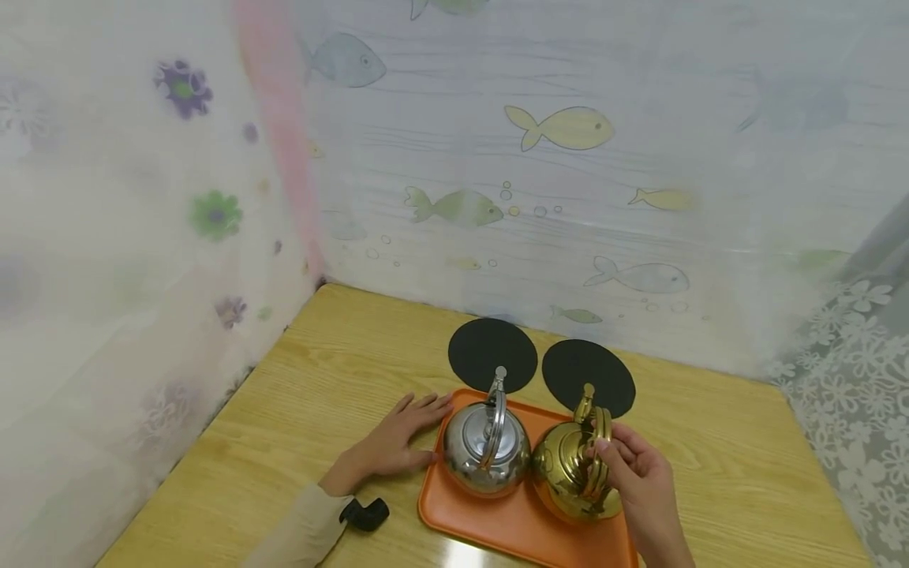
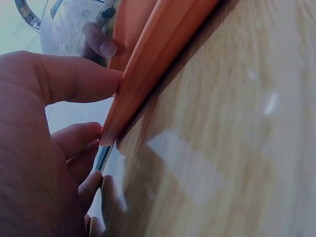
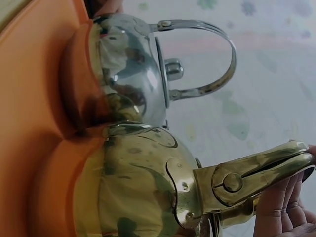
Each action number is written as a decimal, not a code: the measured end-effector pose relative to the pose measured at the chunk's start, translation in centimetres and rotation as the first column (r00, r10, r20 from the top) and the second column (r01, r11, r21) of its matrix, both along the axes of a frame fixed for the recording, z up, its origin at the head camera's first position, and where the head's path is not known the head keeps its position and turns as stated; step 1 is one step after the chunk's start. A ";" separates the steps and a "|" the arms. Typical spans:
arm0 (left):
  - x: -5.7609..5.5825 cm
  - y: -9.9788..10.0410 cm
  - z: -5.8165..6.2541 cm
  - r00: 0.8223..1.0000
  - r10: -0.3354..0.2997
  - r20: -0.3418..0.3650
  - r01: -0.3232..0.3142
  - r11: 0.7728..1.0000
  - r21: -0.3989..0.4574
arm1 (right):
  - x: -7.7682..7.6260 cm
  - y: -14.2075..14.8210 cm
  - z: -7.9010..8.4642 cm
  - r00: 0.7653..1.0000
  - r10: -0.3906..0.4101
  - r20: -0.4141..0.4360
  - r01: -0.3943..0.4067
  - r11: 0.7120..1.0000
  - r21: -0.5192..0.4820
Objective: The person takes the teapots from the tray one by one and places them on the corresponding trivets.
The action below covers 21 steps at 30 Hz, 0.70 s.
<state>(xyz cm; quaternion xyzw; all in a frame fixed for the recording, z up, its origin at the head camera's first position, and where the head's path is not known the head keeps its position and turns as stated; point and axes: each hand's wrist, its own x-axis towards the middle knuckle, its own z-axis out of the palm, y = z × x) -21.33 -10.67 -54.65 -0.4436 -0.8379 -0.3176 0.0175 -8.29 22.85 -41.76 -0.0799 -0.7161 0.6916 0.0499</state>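
A silver kettle (image 1: pixel 469 454) and a gold kettle (image 1: pixel 557 481) stand side by side on an orange tray (image 1: pixel 454 517), their spouts toward the back. My right hand (image 1: pixel 642 477) pinches the gold kettle's handle (image 3: pixel 261 165) between thumb and fingers; the right wrist view shows the gold kettle's base on the tray. At the tray's left side lies my left hand (image 1: pixel 394 442), fingers fairly straight. In the left wrist view its thumb (image 2: pixel 86 79) and a fingertip touch the tray's rim (image 2: pixel 143 69). The silver kettle's handle stands upright, with no hand on it.
Behind the tray, two round black mats, left (image 1: pixel 491 351) and right (image 1: pixel 589 371), lie on the wooden table (image 1: pixel 355 347). A fish-patterned curtain (image 1: pixel 454 268) hangs along the table's back edge, a flowered one (image 1: pixel 142 315) at the left. Lace fabric (image 1: pixel 859 394) borders the right.
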 end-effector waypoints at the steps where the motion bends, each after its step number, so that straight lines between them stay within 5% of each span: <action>1: 0.0 0.0 0.0 1.000 0.001 -0.003 -0.001 1.000 0.001 | 0.0 0.0 0.1 1.000 0.001 0.000 -0.001 1.000 0.004; 21: 0.2 -0.1 0.2 1.000 0.020 0.016 -0.019 0.999 -0.027 | 0.0 0.7 0.7 1.000 0.001 -0.005 -0.001 0.999 0.050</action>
